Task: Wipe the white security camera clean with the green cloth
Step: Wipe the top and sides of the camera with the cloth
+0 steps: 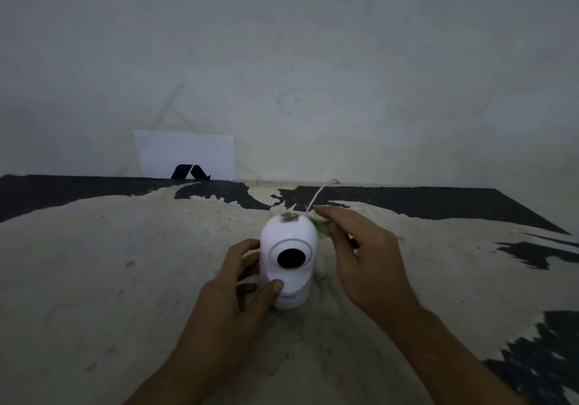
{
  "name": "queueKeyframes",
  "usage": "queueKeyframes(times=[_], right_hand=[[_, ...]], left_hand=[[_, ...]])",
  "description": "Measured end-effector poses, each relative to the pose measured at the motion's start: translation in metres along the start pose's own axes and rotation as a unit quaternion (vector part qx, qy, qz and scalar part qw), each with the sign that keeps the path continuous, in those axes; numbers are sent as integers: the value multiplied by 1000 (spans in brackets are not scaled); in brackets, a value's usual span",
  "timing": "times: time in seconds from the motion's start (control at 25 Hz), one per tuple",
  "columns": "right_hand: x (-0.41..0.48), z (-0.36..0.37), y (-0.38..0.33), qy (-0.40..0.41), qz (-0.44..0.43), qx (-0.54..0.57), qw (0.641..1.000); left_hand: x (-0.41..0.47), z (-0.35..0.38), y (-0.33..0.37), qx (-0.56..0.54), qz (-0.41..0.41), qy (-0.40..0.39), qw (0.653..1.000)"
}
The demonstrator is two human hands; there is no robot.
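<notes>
At centre frame the left hand (241,282) grips the base of the upright camera (288,257). It is probably light, smooth plastic, so it is best braced low. The right hand (360,254) pinches the soft green cloth (321,224) beside its dusty top. Beyond lie a worn, peeling table (125,279), a paper (188,151) and a wall (313,60).

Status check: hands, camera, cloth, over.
Left hand gripping camera base. Right hand holding cloth beside the camera's top. Dirt patch on top. Cable behind, nothing blocking.

Dim room: pale scuffed wall (313,60) behind a worn, black-patched table (109,279).
</notes>
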State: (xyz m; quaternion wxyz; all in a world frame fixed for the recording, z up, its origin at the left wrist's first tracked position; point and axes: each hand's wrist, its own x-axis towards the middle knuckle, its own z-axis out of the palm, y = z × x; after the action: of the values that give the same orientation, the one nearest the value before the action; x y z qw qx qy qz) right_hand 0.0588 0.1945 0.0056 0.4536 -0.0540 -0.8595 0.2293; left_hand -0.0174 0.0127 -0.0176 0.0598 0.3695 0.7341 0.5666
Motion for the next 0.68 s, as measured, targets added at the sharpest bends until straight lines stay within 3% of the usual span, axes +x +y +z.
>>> queueKeyframes(times=[0.16,0.36,0.48,0.68], right_hand=[[4,2,-18,-23,-49,10,998],[-3,7,2,-30,5,-30,999],[-1,5,-7,5,-14,-10,1000],[5,9,-7,-37,-5,13,999]], left_hand=[[0,0,0,3,-1,0,1000],[1,0,-1,-1,-3,-1,1000],[1,0,-1,-3,-5,-6,1000],[1,0,0,-4,-1,-5,1000]])
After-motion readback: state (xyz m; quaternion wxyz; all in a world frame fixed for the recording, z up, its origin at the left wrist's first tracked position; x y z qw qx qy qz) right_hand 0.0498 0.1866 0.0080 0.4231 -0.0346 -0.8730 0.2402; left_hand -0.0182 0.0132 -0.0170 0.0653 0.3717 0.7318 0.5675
